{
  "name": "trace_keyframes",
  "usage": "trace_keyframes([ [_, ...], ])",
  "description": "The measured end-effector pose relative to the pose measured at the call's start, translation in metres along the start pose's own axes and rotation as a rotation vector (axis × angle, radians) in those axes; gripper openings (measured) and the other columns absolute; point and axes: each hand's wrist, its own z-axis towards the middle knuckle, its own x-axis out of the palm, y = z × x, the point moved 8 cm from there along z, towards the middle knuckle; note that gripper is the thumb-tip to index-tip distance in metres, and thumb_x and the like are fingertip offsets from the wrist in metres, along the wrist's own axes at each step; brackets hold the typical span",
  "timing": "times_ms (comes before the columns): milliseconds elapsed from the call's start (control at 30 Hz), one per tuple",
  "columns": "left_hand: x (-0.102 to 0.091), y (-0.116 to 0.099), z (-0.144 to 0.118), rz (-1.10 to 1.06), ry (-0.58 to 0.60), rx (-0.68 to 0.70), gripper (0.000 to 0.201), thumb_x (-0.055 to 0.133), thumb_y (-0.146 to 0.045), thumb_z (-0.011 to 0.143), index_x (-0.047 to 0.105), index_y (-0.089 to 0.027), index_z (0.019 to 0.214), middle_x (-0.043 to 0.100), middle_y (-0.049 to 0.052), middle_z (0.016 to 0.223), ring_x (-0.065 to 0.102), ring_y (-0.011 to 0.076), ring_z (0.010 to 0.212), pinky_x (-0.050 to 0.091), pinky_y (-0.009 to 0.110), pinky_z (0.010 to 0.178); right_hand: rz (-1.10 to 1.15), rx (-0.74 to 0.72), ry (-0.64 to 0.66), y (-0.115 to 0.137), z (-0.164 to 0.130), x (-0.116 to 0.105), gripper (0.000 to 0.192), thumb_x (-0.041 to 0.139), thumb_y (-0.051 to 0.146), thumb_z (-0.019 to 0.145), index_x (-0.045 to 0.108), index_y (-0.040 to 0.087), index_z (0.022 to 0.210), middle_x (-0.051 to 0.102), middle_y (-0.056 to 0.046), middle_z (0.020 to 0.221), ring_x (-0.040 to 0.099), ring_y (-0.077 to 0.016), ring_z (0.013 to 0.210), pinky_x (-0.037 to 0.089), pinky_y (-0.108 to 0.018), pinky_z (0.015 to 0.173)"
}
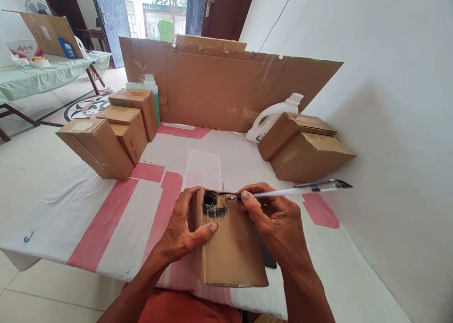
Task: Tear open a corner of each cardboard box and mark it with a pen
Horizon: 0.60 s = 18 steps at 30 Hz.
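A small cardboard box (231, 247) lies in front of me on the white-and-red cloth (106, 219). My left hand (184, 228) grips its left side, thumb across the top face. My right hand (276, 214) holds a clear pen (293, 190) nearly level, its tip touching the box beside a black scribbled patch (213, 207) near the far edge. A dark flat thing shows just under my right wrist, mostly hidden.
Stacked cardboard boxes (113, 134) stand at the left, two more boxes (304, 148) at the right by the wall. A white jug (272, 118), a green bottle (152, 89) and a cardboard screen (219, 87) are behind. A covered table (42, 75) stands far left.
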Motion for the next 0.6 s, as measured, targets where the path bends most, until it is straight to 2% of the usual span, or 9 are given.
trace_keyframes([
  [100,-0.003,-0.001,0.000,-0.009,-0.005,0.010,0.063,0.072,-0.052,0.084,0.051,-0.023,0.136,0.060,0.011,0.133,0.056,0.0326,0.125,0.043,0.046,0.108,0.140,-0.001,-0.040,-0.006,0.022,-0.003,0.025,0.064,0.045,0.094,0.068,0.021,0.089,0.073,-0.004,0.090,0.063,-0.0137,0.066,0.051,-0.025,0.059],
  [167,-0.007,0.000,0.001,-0.027,-0.022,0.005,0.062,0.071,-0.053,0.084,0.052,-0.023,0.134,0.060,0.011,0.134,0.055,0.0323,0.126,0.042,0.045,0.108,0.191,0.026,-0.052,-0.023,0.040,-0.003,0.029,0.058,0.051,0.096,0.061,0.021,0.096,0.074,-0.009,0.106,0.069,-0.0169,0.077,0.052,-0.026,0.058],
  [200,-0.009,0.000,0.002,-0.039,-0.034,0.004,0.062,0.071,-0.054,0.084,0.053,-0.022,0.134,0.061,0.011,0.133,0.055,0.0320,0.125,0.043,0.045,0.108,0.124,0.067,-0.033,-0.037,0.048,-0.001,0.029,0.055,0.051,0.097,0.056,0.022,0.098,0.075,-0.009,0.105,0.069,-0.0175,0.077,0.050,-0.026,0.056],
  [300,-0.015,0.000,0.003,-0.062,-0.058,0.005,0.059,0.069,-0.056,0.086,0.054,-0.022,0.131,0.062,0.010,0.129,0.056,0.0311,0.124,0.044,0.043,0.106,-0.278,0.239,0.096,-0.092,0.055,0.013,0.018,0.054,0.039,0.096,0.047,0.024,0.091,0.071,-0.002,0.075,0.062,-0.0163,0.059,0.043,-0.026,0.055],
  [367,-0.017,0.001,0.004,-0.058,-0.061,-0.002,0.056,0.067,-0.057,0.089,0.054,-0.022,0.131,0.062,0.010,0.129,0.056,0.0306,0.122,0.044,0.042,0.105,-0.439,0.315,0.175,-0.124,0.043,0.022,0.015,0.059,0.027,0.090,0.047,0.024,0.083,0.066,0.000,0.065,0.061,-0.0181,0.060,0.040,-0.027,0.058],
  [433,-0.018,0.004,0.005,-0.048,-0.064,-0.006,0.056,0.066,-0.058,0.090,0.054,-0.022,0.131,0.062,0.010,0.130,0.057,0.0301,0.121,0.043,0.042,0.105,-0.544,0.375,0.231,-0.147,0.022,0.030,0.014,0.061,0.021,0.088,0.050,0.023,0.080,0.067,-0.004,0.070,0.063,-0.0206,0.066,0.037,-0.028,0.060],
  [533,-0.018,0.009,0.008,-0.050,-0.070,-0.008,0.058,0.066,-0.060,0.090,0.054,-0.022,0.133,0.062,0.011,0.132,0.057,0.0307,0.123,0.044,0.042,0.104,-0.677,0.461,0.302,-0.168,-0.010,0.038,0.003,0.057,0.019,0.090,0.057,0.020,0.089,0.071,-0.011,0.084,0.068,-0.0244,0.080,0.038,-0.029,0.064],
  [600,-0.019,0.011,0.010,-0.054,-0.079,-0.013,0.059,0.066,-0.061,0.089,0.055,-0.023,0.133,0.062,0.011,0.134,0.057,0.0315,0.125,0.045,0.042,0.104,-0.739,0.508,0.338,-0.177,-0.022,0.041,0.008,0.056,0.018,0.092,0.061,0.018,0.099,0.072,-0.013,0.090,0.069,-0.0272,0.089,0.041,-0.030,0.069],
])
